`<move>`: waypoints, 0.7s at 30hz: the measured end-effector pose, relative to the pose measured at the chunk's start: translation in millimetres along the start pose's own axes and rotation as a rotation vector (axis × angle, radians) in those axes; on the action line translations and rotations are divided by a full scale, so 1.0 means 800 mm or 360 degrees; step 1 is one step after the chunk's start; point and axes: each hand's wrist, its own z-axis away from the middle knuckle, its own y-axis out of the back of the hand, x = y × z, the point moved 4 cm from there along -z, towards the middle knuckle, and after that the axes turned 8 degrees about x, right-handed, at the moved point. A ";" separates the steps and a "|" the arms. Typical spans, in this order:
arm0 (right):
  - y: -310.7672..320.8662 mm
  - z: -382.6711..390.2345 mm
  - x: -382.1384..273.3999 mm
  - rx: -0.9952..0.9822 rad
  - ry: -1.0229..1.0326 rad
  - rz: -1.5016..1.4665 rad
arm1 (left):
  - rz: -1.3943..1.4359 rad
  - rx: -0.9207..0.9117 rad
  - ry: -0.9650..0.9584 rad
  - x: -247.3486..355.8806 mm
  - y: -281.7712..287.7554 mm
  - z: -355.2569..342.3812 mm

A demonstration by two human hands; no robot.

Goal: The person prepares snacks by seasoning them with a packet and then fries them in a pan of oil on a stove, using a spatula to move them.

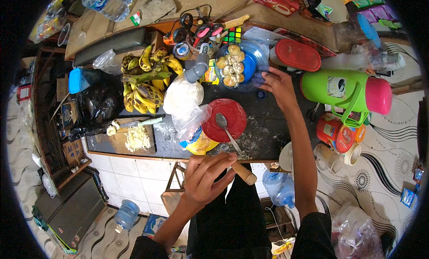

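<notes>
My left hand [203, 176] is closed around a short wooden cylinder [244, 173] that looks like a tool handle; the rest of it is hidden by my fingers. My right hand [280, 88] reaches forward, its thumb and fingers at the rim of a clear blue plastic bowl [255, 58]. Pale round dough balls [231, 62] are heaped in that bowl. Between my hands stands a red bowl [232, 108] with a metal spoon [228, 131] leaning out over its near side. Left of it is a plastic bag of white powder [183, 97].
Bananas [145, 80] lie at the back left. A cutting board [120, 143] holds pale shreds [137, 138] and a knife [149, 121]. On the right are a green thermos [335, 85], a red-lidded container [297, 55] and jars [336, 131]. White powder dusts the dark tabletop [263, 138].
</notes>
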 end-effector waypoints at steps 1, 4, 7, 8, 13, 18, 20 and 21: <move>0.000 0.000 0.000 -0.0020 -0.0027 -0.0005 | -0.0001 0.0000 -0.0004 0.001 0.001 -0.001; -0.001 0.009 0.000 0.0009 -0.0108 -0.0009 | -0.0003 -0.0020 -0.0004 0.001 0.001 -0.003; -0.003 0.025 -0.007 0.0131 -0.0151 -0.0072 | -0.0015 -0.0041 -0.0006 0.004 -0.002 -0.007; 0.000 0.033 -0.008 0.0182 -0.0159 -0.0105 | -0.0020 -0.0048 -0.0010 0.006 -0.003 -0.008; 0.029 0.137 0.004 0.0516 0.0133 0.0214 | 0.0028 -0.0053 -0.0028 0.015 -0.010 -0.020; 0.022 0.287 0.022 0.0578 -0.0110 0.0242 | -0.0041 0.0214 0.0031 -0.002 0.010 -0.037; 0.029 0.328 0.052 0.0572 -0.0187 0.0278 | -0.0162 0.0465 0.0072 -0.030 0.026 -0.038; 0.040 0.353 0.080 0.0556 -0.0153 0.0359 | -0.0129 0.0467 0.0217 -0.041 0.038 -0.043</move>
